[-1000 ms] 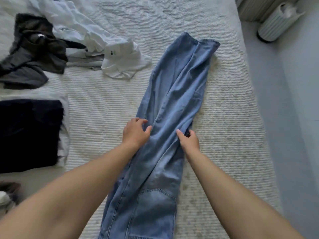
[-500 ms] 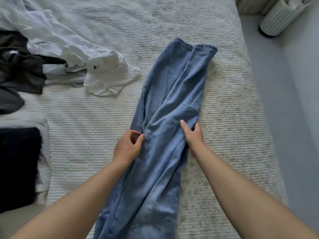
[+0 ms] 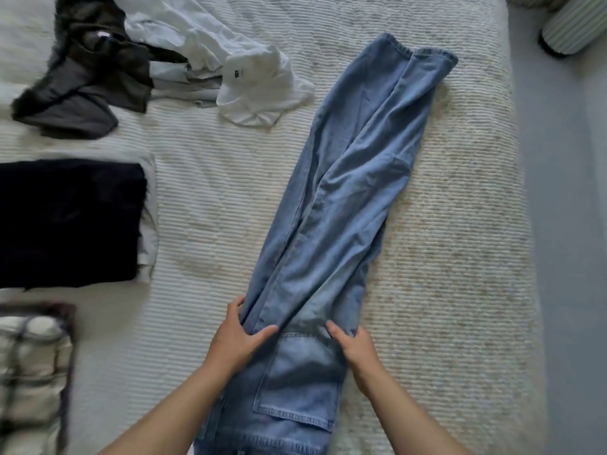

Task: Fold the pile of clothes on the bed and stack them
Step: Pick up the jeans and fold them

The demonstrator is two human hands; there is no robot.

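Observation:
A pair of light blue jeans (image 3: 348, 192) lies lengthwise on the white ribbed bed (image 3: 210, 205), legs doubled one over the other, hems at the far end. My left hand (image 3: 235, 336) grips the jeans' left edge just above the back pocket, thumb on top of the denim. My right hand (image 3: 356, 344) grips the right edge at the same height, thumb on top and fingers tucked under the fabric. A heap of unfolded clothes sits at the far left: a dark grey garment (image 3: 85, 77) and white shirts (image 3: 249, 77).
A folded black garment (image 3: 69, 221) lies on a folded pale one at the left edge. Below it is a checked cushion (image 3: 31, 372). The bed's right edge drops to a grey floor (image 3: 571, 257), where a ribbed white bin (image 3: 574, 24) stands.
Both hands have slid down the jeans toward the waist, from mid-leg to just above the back pocket. The view has shifted, bringing more of the left side of the bed into sight.

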